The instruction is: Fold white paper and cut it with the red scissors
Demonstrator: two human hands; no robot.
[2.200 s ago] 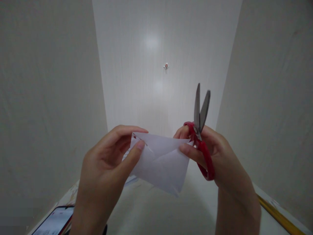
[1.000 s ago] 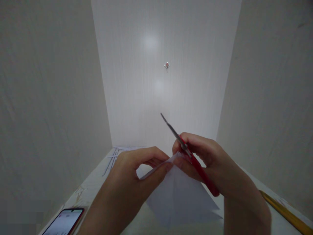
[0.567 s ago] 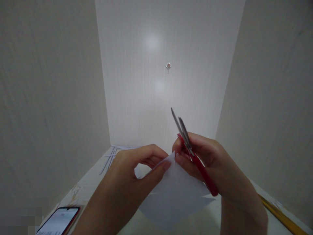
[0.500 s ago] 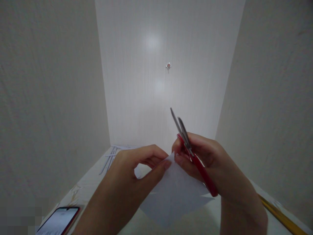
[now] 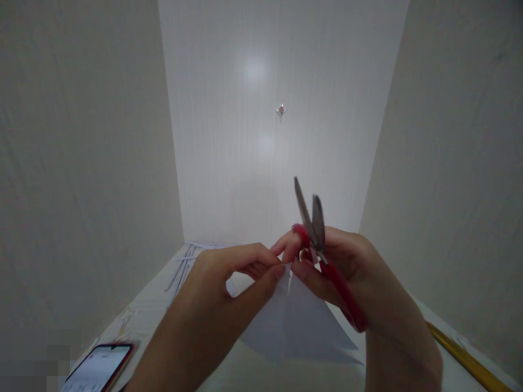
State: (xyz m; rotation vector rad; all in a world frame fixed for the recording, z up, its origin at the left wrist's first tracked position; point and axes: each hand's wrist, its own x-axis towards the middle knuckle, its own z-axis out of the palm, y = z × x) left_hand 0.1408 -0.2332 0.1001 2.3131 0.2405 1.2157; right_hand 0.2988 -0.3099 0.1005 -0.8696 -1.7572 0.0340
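Observation:
A folded white sheet of paper (image 5: 302, 326) hangs between my hands, its upper tip pinched by both. My left hand (image 5: 232, 288) grips that tip between thumb and forefinger. My right hand (image 5: 351, 267) meets it there, thumb and fingertips at the paper's top edge. Red-handled scissors (image 5: 341, 288) also hang on my right hand, one handle loop around a finger. Their blades point up and stand apart, with nothing between them. A narrow gap shows in the paper just below my fingertips. My palms hide part of the sheet's upper edges.
At the lower left lies a phone (image 5: 100, 367) with its screen lit. Thin white paper strips (image 5: 182, 269) rest on the table by the left wall. A yellow stick-like object (image 5: 466, 356) lies along the right side. Pale walls close in on three sides.
The scissors have turned more upright and their blades are wider apart. My right fingertips have moved left over the paper's tip, and the paper's lower right corner has swung down.

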